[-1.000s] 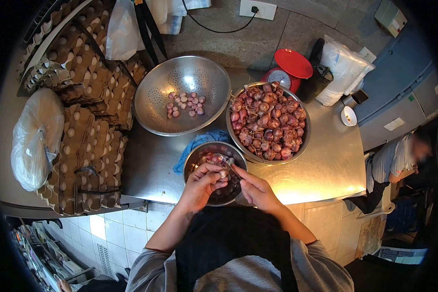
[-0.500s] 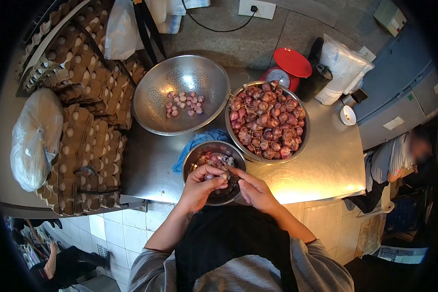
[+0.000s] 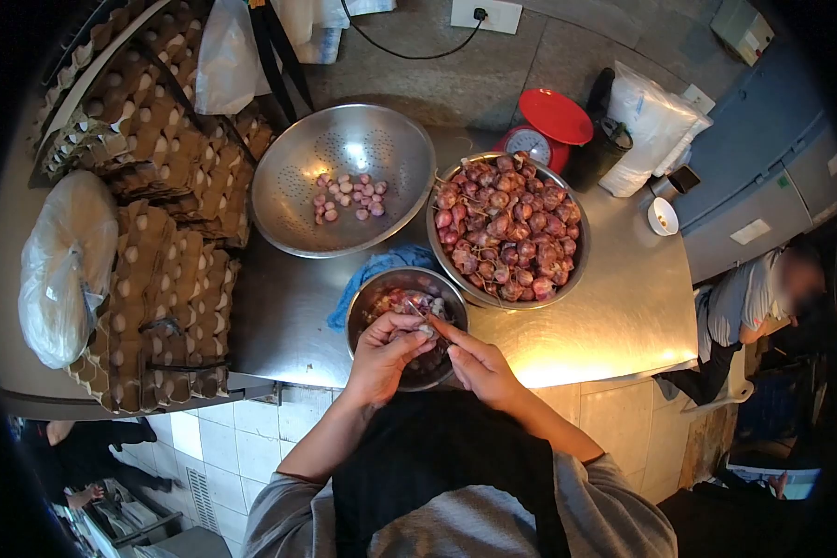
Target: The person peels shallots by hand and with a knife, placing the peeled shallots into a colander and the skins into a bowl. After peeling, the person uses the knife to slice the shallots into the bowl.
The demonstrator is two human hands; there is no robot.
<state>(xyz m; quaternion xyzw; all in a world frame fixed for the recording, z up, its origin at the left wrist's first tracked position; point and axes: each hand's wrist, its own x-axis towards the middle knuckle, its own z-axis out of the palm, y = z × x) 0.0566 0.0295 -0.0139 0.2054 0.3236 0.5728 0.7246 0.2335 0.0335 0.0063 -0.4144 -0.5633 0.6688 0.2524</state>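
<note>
Over a small steel bowl [image 3: 354, 312], my left hand [image 3: 386, 353] pinches a partly peeled shallot [image 3: 427, 330] between thumb and fingers. My right hand [image 3: 481, 365] is closed around a small knife [image 3: 415, 308], its thin blade close to the shallot. Most of the knife's handle is hidden in my fingers. Papery skins and pale pieces lie in the bowl beneath both hands. Behind it, a steel colander [image 3: 283, 209] holds several peeled shallots [image 3: 349, 193]. To its right, a wide steel bowl [image 3: 581, 260] is heaped with unpeeled shallots [image 3: 509, 228].
A blue cloth [image 3: 381, 263] lies behind the small bowl. Stacked egg trays [image 3: 149, 307] and a plastic bag [image 3: 68, 270] crowd the left. A red scale [image 3: 556, 116], white sack [image 3: 655, 126] and small white bowl [image 3: 663, 217] stand back right. Other people are at both sides.
My right hand has shifted slightly left and up against the shallot, with the knife turned a little. At lower left, the person in black has moved.
</note>
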